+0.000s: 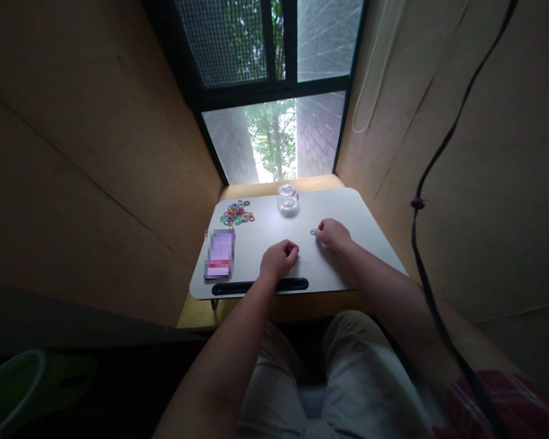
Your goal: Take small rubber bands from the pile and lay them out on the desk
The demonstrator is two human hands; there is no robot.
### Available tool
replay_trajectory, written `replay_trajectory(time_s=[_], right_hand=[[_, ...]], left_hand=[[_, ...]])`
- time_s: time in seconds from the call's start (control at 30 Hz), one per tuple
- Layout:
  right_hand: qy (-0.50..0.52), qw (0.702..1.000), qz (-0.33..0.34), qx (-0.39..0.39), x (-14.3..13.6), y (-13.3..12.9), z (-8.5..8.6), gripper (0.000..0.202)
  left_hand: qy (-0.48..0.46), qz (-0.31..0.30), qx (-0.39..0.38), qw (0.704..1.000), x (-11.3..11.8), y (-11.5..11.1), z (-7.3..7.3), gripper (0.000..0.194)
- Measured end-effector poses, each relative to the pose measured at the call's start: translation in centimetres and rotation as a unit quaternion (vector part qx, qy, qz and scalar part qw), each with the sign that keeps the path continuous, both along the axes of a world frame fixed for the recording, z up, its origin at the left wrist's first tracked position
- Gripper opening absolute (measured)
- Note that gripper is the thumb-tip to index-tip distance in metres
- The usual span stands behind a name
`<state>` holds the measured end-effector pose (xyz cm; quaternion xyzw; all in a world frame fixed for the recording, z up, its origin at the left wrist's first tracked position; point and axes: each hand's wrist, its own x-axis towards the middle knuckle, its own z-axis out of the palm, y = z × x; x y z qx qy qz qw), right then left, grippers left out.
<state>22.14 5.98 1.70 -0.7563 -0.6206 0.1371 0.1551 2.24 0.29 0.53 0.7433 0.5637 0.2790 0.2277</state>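
Window (274, 140): daylight is shining onto the white table (265, 235).
My right hand (333, 233): its fingertips are sitting narrow at a pale blue ring (313, 231) (pinching or merely touching, I cannot tell).
My left hand (279, 259): its fingers are forming a curl; I cannot tell whether they are holding anything.
Coloured rings (236, 213): lying heaped, far left.
Clear jar (287, 200): standing near the back edge.

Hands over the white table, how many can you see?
2: the left hand, just beyond the black slot at the near edge, and the right hand, farther right, at a small pale ring.
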Motion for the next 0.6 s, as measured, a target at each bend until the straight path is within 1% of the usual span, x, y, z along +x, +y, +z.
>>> replay_trajectory(time_s=[0.07,0.13,0.23,0.3,0.37,0.43,0.5,0.6], right_hand=[[0.000,0.999,-0.011,0.038,0.0,-0.6,-0.6,0.021],[0.008,0.996,-0.006,0.088,0.1,-1.6,-1.3,0.024],[0.022,0.985,0.037,0.170,0.3,-3.6,-2.3,0.031],[-0.001,0.977,0.078,0.198,0.3,-5.0,-2.6,0.036],[-0.048,0.971,0.132,0.192,0.2,-5.9,-2.7,0.050],[-0.098,0.966,0.177,0.159,-0.1,-6.4,-2.6,0.065],[-0.135,0.963,0.200,0.119,-0.4,-6.4,-2.6,0.072],[-0.158,0.962,0.206,0.085,-0.6,-5.8,-2.6,0.076]], left_hand=[[0.002,0.001,0.000,1.000,0.0,0.0,0.0,0.020],[0.005,0.003,-0.001,1.000,0.0,0.0,-0.1,0.020],[0.010,0.006,0.003,1.000,0.0,0.0,-0.2,0.020],[0.013,0.007,0.007,1.000,0.1,-0.1,-0.2,0.019],[0.015,0.007,0.007,1.000,0.1,-0.2,-0.1,0.019],[0.016,0.006,0.006,1.000,0.1,-0.3,-0.1,0.019],[0.018,0.004,0.006,1.000,0.2,-0.3,0.0,0.019],[0.021,0.005,0.008,1.000,0.2,-0.2,0.1,0.020]])
